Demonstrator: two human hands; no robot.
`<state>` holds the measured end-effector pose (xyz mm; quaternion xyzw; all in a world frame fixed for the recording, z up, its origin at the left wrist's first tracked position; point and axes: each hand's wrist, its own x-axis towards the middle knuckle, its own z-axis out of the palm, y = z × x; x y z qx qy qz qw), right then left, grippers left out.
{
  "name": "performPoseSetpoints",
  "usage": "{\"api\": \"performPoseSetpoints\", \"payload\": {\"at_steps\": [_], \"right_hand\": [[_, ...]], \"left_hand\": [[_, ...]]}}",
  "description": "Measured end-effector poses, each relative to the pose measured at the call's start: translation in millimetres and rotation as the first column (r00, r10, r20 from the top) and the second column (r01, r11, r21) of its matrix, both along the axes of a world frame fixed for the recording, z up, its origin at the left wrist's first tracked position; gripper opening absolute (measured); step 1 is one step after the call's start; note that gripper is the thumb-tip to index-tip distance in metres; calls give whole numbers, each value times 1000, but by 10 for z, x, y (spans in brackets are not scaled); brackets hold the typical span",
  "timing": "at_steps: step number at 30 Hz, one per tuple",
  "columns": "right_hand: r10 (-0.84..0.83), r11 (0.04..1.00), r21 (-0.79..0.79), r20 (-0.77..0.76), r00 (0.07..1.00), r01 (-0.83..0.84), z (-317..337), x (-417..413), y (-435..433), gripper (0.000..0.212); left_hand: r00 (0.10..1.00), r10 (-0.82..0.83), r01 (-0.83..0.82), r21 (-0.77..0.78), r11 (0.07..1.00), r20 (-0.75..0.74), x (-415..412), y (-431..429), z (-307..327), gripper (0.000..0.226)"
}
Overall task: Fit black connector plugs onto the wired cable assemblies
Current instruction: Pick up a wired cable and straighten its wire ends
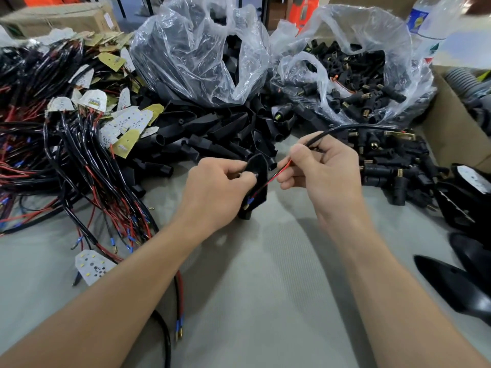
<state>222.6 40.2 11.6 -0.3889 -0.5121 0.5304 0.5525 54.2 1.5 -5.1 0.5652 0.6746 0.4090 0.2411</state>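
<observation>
The left hand (220, 187) grips the black plug (261, 166) and the right hand (324, 168) pinches the red wire (279, 172); best keep it taut and feed straight.

Grey cloth cover (265, 274) on table. Two clear plastic bags, far centre (191, 49) and far right (358, 30). Clear water bottle (435, 19), blue label, far right, tilted. Cardboard box far left (61, 17), another open one (451, 128) right. Grey corrugated hose (462, 78) in the right box. Orange items (303, 9) far back, blurred.
</observation>
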Motion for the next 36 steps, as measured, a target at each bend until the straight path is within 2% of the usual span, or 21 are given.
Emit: {"api": "performPoseSetpoints", "payload": {"at_steps": [5, 8, 11, 15, 18, 21, 24, 27, 31, 32, 34, 36], "right_hand": [[-191, 978, 109, 117, 975, 178, -55, 19, 29, 18], [-262, 956, 186, 195, 945, 227, -67, 41, 47, 13], [-299, 941, 239, 261, 918, 239, -61, 48, 48, 14], [-186, 973, 174, 206, 961, 151, -73, 14, 32, 11], [-81, 991, 118, 213, 974, 56, -69, -25, 23, 10], [-72, 990, 135, 319, 945, 30, -69, -20, 5, 11], [-98, 983, 181, 433, 896, 20, -48, -10, -17, 8], [11, 993, 96, 460, 888, -62, -55, -31, -31, 8], [18, 996, 60, 581, 813, -65, -103, -68, -46, 9], [-1, 997, 63, 582, 813, -44, -111, -73, -46, 7], [-64, 998, 53, 552, 831, 42, -133, -66, -25, 5], [-116, 992, 16, 457, 882, 122, -142, -53, 13, 3]], "left_hand": [[982, -153, 161, -66, 985, 107, 1, 25, -71, 25], [955, -194, 214, -65, 975, 226, -9, 39, -60, 26], [947, -210, 226, -38, 973, 241, -36, 29, -49, 25], [974, -158, 168, -51, 985, 161, -54, 4, -41, 34], [972, -153, 163, -45, 986, 178, -49, 7, -51, 32], [945, -201, 209, -6, 978, 257, -29, -3, -50, 26], [883, -188, 201, 14, 979, 429, 14, -18, -16, 25], [819, -138, 174, -13, 985, 557, 44, 1, -22, 19], [812, -152, 199, -22, 980, 564, 26, 21, -51, 14], [788, -173, 234, -27, 972, 591, 10, 24, -38, 18], [705, -223, 314, -14, 949, 674, -32, 36, -28, 42], [673, -265, 358, 10, 934, 690, -59, 52, -38, 55]]}}
